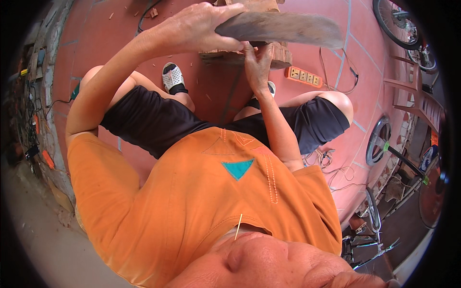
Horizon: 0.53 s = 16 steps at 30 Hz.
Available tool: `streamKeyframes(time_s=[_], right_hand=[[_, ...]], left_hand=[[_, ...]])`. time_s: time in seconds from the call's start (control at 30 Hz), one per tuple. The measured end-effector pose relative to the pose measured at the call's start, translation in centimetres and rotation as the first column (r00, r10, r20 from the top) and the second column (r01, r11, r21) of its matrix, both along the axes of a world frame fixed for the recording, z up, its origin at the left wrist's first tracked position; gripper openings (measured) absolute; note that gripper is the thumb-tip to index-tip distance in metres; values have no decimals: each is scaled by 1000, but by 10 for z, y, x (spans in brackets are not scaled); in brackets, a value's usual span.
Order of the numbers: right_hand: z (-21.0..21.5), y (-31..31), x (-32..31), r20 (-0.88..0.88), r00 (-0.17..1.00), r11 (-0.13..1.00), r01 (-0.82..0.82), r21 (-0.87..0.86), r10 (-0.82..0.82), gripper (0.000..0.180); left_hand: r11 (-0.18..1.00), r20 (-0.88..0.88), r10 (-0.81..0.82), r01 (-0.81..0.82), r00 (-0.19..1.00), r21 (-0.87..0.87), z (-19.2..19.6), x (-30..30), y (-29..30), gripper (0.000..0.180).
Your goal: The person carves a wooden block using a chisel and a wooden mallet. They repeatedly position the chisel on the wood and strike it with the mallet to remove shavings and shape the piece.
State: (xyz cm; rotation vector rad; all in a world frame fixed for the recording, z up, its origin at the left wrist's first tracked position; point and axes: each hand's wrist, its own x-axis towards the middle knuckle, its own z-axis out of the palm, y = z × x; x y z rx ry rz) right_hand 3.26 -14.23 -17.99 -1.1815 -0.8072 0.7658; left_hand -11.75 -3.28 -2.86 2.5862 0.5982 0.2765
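- Red-tiled floor (307, 29) fills the room, with pale grout lines bending toward the rim of the view and wood chips scattered at about 11 o'clock.
- Nearest, at 6 o'clock, the person's orange shirt (192, 201) with a teal triangle on the chest takes up the lower middle; a thin pale stick (238, 226) juts out just above the collar.
- Next out, black shorts (158, 122) cover both thighs, knees spread toward 10 and 2 o'clock, the person seated low over the floor.
- A white slotted sandal (172, 77) shows on one foot at 11 o'clock; the other foot is mostly hidden behind the forearm.
- Left hand (199, 26) at 12 o'clock is wrapped over the near end of a flat weathered wooden piece (283, 28), fingers curled down around its edge, holding it up.
- Right hand (257, 62) sits just beneath that wooden piece, fingers pressed up against its underside; how tightly it grips I cannot tell.
- Under both hands lies a stack of bricks (281, 55) on the floor.
- Just beyond at 1 o'clock, an orange power strip (304, 76) lies with thin cables trailing off.
- Farthest, bicycle wheels (396, 21) stand at 2 o'clock and 4 o'clock along the room's edge.
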Motion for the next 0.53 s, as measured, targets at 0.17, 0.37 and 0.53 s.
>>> streamKeyframes(time_s=[0.17,0.37,0.53], right_hand=[[-21,1,20,-222,975,999,-13,-49,1,26],[-19,2,27,-403,915,991,-47,-125,-7,24],[-23,3,19,-222,975,1000,-9,16,13,25]], left_hand=[[997,-328,8,19,945,78,1,1,10,51],[995,-325,94,-94,941,14,3,-4,29,56],[990,-227,88,-110,970,-85,32,-7,28,50]])
